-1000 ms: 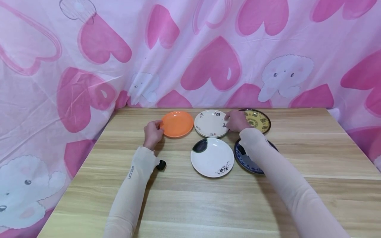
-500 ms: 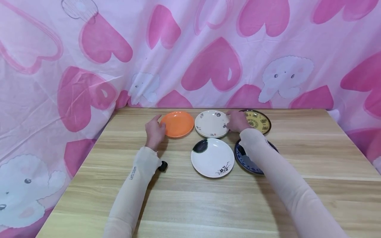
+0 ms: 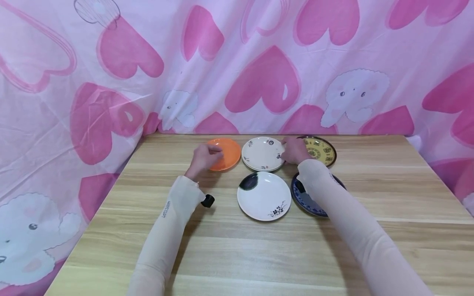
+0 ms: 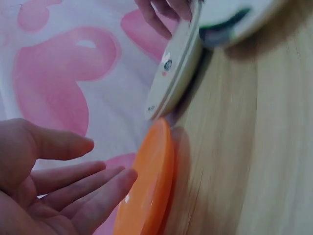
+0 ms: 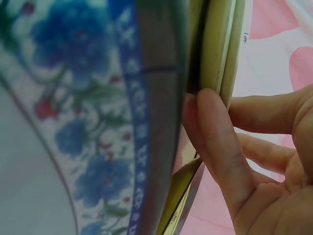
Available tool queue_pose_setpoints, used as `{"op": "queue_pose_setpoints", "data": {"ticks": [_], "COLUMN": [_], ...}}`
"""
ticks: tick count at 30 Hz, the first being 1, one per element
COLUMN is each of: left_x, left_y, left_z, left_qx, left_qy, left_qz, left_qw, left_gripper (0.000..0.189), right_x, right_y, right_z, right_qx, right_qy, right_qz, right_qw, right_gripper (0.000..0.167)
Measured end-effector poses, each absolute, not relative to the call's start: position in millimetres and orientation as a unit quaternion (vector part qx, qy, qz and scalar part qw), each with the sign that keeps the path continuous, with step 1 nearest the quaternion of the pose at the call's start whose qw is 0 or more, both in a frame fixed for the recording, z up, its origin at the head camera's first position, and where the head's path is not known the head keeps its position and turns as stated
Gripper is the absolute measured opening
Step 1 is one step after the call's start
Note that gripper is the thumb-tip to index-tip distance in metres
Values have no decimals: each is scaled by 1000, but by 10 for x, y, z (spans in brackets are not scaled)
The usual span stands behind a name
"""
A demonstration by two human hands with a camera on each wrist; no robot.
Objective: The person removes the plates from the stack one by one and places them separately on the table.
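My left hand [image 3: 205,159] hovers over the left part of an orange plate [image 3: 231,154]. In the left wrist view its fingers [image 4: 80,200] are extended and apart from the orange rim, with nothing held. To the right, two stacked cream plates [image 3: 261,153] with small dark prints sit near the table's back. My right hand [image 3: 295,150] pinches their right edge; the right wrist view shows the thumb [image 5: 220,132] against the rims and a finger over the top side. That hand partly hides a yellow plate [image 3: 322,152] with dark markings and a brown rim.
Nearer me lies a white plate [image 3: 264,201] with a dark patch and a flower print. A blue-patterned plate [image 3: 309,203] rests right of it, partly under my right forearm. A pink heart-print cloth [image 3: 263,82] hangs behind the wooden table [image 3: 237,255].
My left hand has let go of the orange plate's left edge and moved right, over the plate. The right hand and the plates stay where they were.
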State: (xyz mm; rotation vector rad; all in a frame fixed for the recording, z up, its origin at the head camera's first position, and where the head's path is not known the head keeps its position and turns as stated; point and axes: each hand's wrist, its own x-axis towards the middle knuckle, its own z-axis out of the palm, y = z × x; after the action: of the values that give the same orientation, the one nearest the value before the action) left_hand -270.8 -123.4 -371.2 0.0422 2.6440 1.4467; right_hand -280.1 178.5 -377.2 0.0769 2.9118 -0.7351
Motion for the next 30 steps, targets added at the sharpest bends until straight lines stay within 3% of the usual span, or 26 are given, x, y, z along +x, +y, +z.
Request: {"op": "queue_pose_setpoints", "data": {"ticks": [4, 8, 17, 24, 30], "left_x": [-2748, -2791, -2774, -2772, -2731], "left_y": [-1122, -1025, -938, -842, -751], "left_z": [-3707, -3725, -3627, -3563, -3580], "left_qx": [23, 53, 56, 103, 93], "left_qy": [862, 853, 880, 868, 884], "left_qz": [488, 490, 452, 456, 430], "left_qw": [132, 168, 137, 167, 157], "left_gripper": [31, 33, 30, 24, 18], "right_x": [-2815, -2828, -2826, -2836, -2836], "right_y": [1800, 1808, 1793, 1794, 1780], "right_z": [-3771, -3763, -3774, -3758, -3767], "right_qx": [24, 27, 17, 20, 18], "right_qy": [969, 972, 972, 971, 971], "right_qz": [-236, -225, -226, -231, -229], "right_qw": [69, 69, 66, 61, 66], "right_gripper": [54, 45, 42, 42, 40]}}
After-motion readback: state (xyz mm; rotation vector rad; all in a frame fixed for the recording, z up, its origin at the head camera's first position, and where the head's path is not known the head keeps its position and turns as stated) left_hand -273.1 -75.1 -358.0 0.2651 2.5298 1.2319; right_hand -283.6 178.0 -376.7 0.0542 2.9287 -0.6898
